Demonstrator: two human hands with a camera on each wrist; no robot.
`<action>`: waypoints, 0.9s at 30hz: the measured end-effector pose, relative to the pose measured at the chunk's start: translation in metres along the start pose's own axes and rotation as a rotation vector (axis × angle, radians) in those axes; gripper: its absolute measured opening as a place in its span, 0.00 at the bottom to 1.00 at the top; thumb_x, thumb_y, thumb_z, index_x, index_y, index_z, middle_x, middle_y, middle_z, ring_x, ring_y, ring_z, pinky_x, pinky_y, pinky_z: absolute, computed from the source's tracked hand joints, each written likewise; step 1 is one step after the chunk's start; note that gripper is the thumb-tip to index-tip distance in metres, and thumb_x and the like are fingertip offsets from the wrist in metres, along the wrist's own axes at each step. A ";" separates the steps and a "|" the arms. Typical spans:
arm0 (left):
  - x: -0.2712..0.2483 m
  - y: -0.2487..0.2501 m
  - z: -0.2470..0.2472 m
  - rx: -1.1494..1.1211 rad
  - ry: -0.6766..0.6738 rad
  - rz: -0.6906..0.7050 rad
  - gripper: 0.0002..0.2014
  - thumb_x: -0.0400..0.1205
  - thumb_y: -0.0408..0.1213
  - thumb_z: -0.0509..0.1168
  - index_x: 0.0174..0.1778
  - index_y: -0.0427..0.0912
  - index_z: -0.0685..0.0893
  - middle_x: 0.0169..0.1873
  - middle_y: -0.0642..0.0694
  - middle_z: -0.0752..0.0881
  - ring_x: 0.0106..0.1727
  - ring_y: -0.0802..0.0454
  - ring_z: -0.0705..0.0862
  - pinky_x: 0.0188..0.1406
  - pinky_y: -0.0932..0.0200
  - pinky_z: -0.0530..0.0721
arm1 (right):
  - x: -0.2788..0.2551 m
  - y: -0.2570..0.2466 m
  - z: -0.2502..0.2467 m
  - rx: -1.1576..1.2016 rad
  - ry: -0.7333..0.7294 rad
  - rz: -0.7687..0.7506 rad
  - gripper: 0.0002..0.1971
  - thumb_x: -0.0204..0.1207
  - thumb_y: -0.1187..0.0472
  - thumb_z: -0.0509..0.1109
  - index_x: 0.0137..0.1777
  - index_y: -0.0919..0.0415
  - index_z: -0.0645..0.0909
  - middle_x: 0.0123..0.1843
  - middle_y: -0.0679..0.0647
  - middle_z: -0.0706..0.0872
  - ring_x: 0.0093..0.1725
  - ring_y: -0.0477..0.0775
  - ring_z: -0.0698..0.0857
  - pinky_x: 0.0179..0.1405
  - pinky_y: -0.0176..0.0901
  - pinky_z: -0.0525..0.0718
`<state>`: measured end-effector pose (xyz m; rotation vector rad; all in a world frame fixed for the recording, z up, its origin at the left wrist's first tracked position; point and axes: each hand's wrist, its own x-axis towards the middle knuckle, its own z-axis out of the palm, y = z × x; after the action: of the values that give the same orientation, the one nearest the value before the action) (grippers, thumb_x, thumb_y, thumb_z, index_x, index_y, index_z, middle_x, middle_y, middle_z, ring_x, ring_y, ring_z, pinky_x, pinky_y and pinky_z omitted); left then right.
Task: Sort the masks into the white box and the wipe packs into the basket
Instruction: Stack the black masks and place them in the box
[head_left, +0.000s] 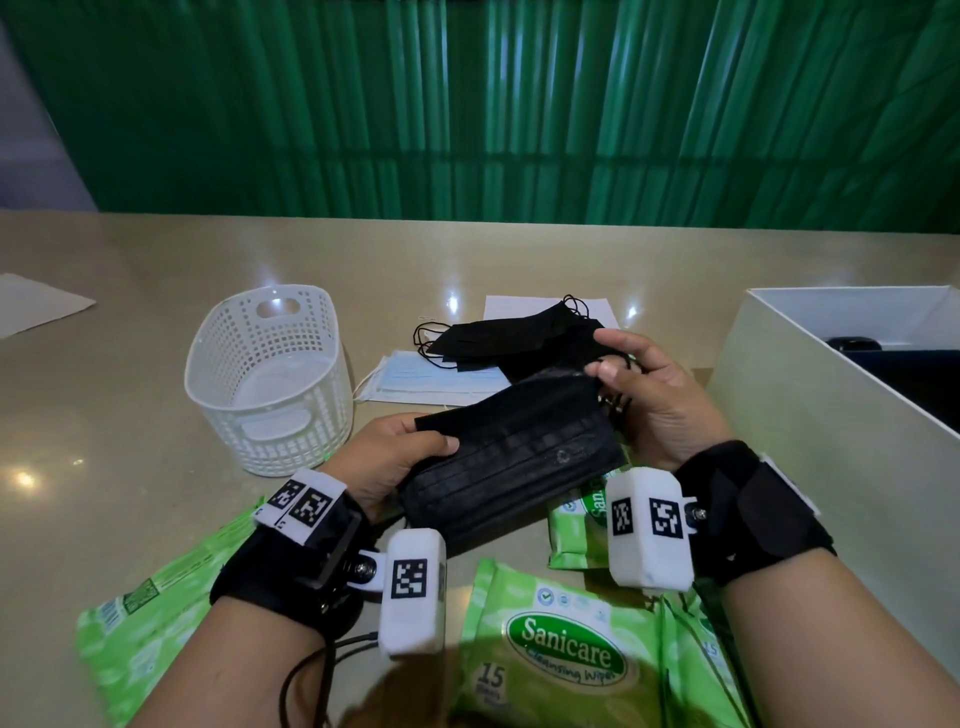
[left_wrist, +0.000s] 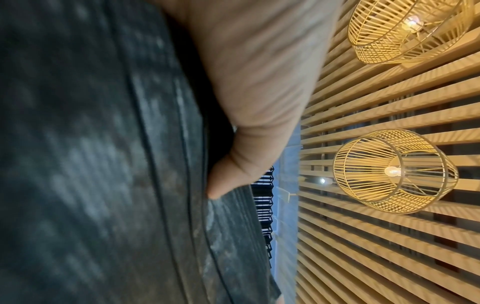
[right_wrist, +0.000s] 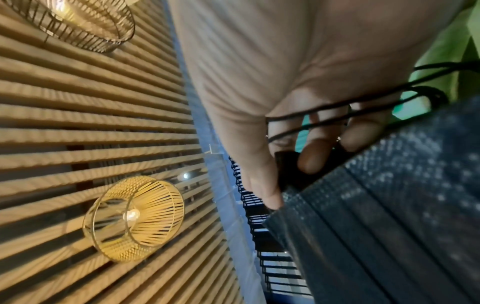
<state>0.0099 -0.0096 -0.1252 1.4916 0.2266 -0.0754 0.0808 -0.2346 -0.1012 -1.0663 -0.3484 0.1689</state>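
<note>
Both hands busy with 1 black mask (head_left: 514, 457), held up off the table, above the wipe packs. Left hand (head_left: 400, 457) pinching the near-left end, thumb on top and fingers curled under; same pinch visible in the left wrist view, thumb (left_wrist: 233, 179) pressed on the pleats. Right hand (head_left: 654, 400) pinching the far-right corner, with the ear loops (right_wrist: 337, 115) strung across its fingers. Long axis of the mask running from lower left up to upper right, so already aimed roughly at the white box (head_left: 810, 395), sitting just to the right of the right hand. Right hand clearly the closer one, so probably a short swing rightward over the near wall and a drop, with the left letting go first. Box partly cut off at the edge, something dark inside, hard to tell what. Further out: a loose stack of black masks (head_left: 514, 338) and some light blue masks (head_left: 431, 384) behind the hands, basket (head_left: 270, 379) well off to the left with nothing visible in it, and 4 or so green wipe packs (head_left: 561, 654) lying flat nearest the body. Loops snagging on the fingers at release looks like the main risk.
</note>
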 end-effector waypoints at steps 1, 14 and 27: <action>0.000 0.000 -0.001 0.006 0.001 0.006 0.06 0.77 0.23 0.65 0.39 0.35 0.85 0.26 0.43 0.85 0.20 0.54 0.79 0.21 0.68 0.79 | 0.000 -0.003 -0.001 0.069 0.033 -0.008 0.17 0.52 0.64 0.76 0.44 0.53 0.88 0.32 0.52 0.84 0.33 0.45 0.86 0.35 0.35 0.86; 0.009 0.003 -0.024 -0.400 0.090 0.056 0.20 0.74 0.43 0.67 0.22 0.45 0.65 0.10 0.53 0.62 0.09 0.61 0.59 0.10 0.75 0.56 | 0.013 -0.004 -0.027 0.061 0.397 0.044 0.09 0.81 0.69 0.61 0.44 0.55 0.76 0.16 0.45 0.68 0.14 0.41 0.67 0.20 0.30 0.76; 0.007 0.004 -0.019 -0.495 0.030 0.046 0.28 0.61 0.46 0.78 0.57 0.49 0.82 0.30 0.45 0.84 0.16 0.57 0.76 0.11 0.73 0.72 | 0.010 -0.008 -0.035 0.068 0.384 0.311 0.10 0.80 0.59 0.66 0.38 0.57 0.72 0.25 0.47 0.74 0.16 0.42 0.68 0.15 0.28 0.73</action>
<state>0.0160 0.0106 -0.1239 1.0046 0.2166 0.0387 0.1022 -0.2637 -0.1076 -1.0558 0.1700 0.2460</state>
